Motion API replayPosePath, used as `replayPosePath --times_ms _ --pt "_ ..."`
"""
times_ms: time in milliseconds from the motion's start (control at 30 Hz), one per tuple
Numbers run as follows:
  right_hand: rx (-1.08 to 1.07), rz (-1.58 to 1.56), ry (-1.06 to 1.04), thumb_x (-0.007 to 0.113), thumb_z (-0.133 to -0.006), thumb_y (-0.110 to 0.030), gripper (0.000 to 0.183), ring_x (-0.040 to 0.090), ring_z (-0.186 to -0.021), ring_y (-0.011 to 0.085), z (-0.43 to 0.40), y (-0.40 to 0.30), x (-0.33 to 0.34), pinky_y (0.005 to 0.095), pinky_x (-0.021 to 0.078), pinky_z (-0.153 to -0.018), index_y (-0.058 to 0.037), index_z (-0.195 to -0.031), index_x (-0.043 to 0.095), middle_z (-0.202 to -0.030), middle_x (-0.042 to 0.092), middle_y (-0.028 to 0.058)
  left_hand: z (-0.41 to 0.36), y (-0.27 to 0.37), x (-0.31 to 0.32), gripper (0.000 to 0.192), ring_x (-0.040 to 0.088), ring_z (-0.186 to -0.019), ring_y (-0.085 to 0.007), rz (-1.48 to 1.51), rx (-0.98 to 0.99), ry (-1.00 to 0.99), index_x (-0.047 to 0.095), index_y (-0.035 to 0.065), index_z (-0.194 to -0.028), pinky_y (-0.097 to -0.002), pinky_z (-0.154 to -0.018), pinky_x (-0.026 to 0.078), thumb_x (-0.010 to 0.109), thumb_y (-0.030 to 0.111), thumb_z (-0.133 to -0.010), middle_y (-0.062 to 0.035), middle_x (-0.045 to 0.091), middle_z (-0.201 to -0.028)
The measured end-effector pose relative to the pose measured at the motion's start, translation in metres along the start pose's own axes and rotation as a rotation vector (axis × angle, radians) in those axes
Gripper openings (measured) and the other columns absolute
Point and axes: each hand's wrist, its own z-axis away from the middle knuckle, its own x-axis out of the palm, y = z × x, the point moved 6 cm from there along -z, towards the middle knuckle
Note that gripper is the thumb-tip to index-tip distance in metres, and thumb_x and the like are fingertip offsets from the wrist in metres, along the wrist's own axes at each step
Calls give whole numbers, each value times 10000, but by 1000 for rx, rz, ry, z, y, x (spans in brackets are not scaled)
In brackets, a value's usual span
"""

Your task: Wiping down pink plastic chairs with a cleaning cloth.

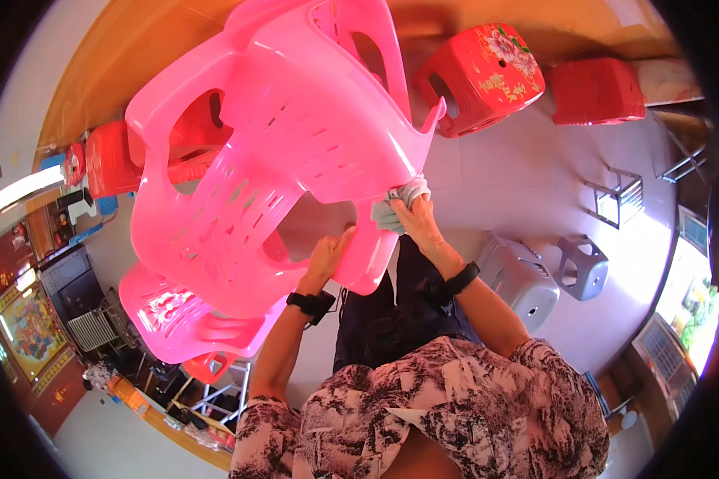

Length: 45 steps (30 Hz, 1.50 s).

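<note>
A pink plastic armchair (311,126) with slotted seat and back lies tilted before me, filling the upper left and middle of the view. My left hand (329,254) is on the chair's pink edge near the armrest, its index finger stretched along the plastic; how firmly it grips is hard to see. My right hand (416,218) holds a bunched grey-green cloth (395,206) against the chair's edge. Dark bands are on both wrists. Another pink plastic chair (174,317) stands at the lower left, partly behind the first.
Red plastic stools (482,81) stand along the top, one with a flower print. Two grey plastic stools (518,284) are at the right, near a metal rack (617,197). At the left are more red stools (111,158) and a framed picture (33,329).
</note>
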Motion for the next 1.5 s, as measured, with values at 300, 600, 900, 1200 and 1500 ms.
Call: replayPosePath --times_ms 300,600,900,1200,1500 --pt "424 -506 -432 580 -858 -219 439 517 -1009 144 97 -33 27 287 458 -819 6 -1185 394 -1102 494 81 -5 -6 1 670 465 -470 -310 -13 88 50 566 -60 -637 -428 -518 369 392 537 -888 -201 447 -505" --pt "344 -513 -326 619 -849 -229 386 600 -767 114 95 -18 19 230 493 -652 -8 -1108 437 -884 596 40 -18 8 26 677 575 -679 -434 -45 173 120 618 -46 -658 -460 -653 455 337 520 -903 -281 551 -643" --pt "536 -494 -279 603 -863 -206 141 586 -693 91 79 44 13 232 478 -601 -86 -937 604 -808 605 -9 -33 8 61 575 621 -716 -367 -232 152 105 673 30 -781 -445 -672 498 330 469 -921 -185 633 -736" --pt "785 -920 -215 599 -859 -201 180 625 -842 179 87 101 27 360 516 -798 -91 -1002 595 -941 642 33 -16 -3 17 325 609 -799 -306 -59 219 252 553 45 -1035 -417 -677 478 490 332 -895 -173 609 -896" --pt "842 -1037 -112 692 -777 -173 268 606 -917 197 101 144 23 404 496 -847 -105 -1010 579 -1004 628 49 158 7 -263 572 388 -1189 -266 -422 171 1514 381 10 -1278 -362 -960 354 657 94 -785 -151 377 -1310"
